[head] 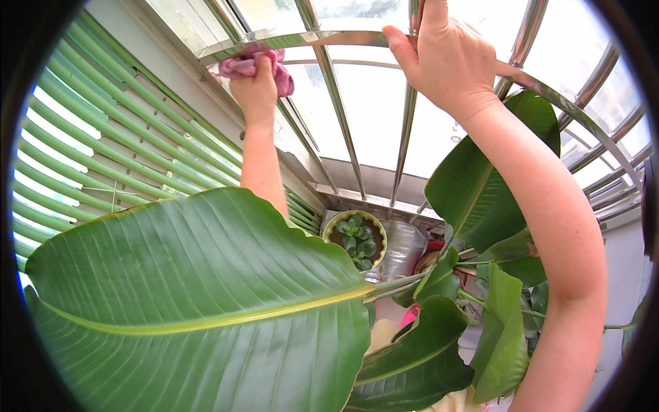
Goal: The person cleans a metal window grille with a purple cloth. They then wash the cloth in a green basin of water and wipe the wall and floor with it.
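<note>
At the upper left, my left hand (256, 95) grips a crumpled pink cloth (284, 77) against the left end of a flat metal crossbar (355, 38) of a window guard. My right hand (453, 64) is raised at the upper right, over the same crossbar beside an upright metal bar (406, 129). Its thumb rests by the crossbar; its fingertips are cut off by the top edge, so what they hold cannot be told. A big green leaf (206, 278) lies across the view below my left hand and covers part of that forearm.
Green slats (113, 139) line the left side. A potted succulent (356, 239) sits in the corner below the bars, beside a silvery wrapped bundle (404, 250). More broad leaves stand under my right arm, one upright leaf (484, 180) close to the bars.
</note>
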`<state>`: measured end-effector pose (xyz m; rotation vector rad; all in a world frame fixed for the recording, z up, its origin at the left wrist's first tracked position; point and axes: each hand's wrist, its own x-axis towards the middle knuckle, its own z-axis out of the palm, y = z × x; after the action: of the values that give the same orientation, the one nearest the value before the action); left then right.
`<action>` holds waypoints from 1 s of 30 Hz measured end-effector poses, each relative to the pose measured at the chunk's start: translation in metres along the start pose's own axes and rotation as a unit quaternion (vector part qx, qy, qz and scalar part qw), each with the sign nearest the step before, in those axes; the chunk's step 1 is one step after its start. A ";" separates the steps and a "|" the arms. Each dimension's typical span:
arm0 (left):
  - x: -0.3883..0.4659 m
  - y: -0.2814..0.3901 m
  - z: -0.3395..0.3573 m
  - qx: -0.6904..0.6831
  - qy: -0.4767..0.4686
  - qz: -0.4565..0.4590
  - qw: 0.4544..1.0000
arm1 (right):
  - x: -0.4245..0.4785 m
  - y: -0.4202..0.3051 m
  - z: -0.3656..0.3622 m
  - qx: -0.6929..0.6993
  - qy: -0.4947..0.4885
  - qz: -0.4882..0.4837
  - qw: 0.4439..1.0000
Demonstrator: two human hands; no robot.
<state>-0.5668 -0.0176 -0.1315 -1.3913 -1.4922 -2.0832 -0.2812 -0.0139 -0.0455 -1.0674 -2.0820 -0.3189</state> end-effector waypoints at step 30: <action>-0.310 -0.076 -0.002 0.239 -0.354 -0.257 0.867 | 0.000 0.006 -0.002 0.006 0.002 -0.024 1.000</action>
<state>-0.4544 -0.0840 -0.4223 -1.7596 -2.6915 -1.2361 -0.2755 -0.0104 -0.0448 -1.0105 -2.1051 -0.3304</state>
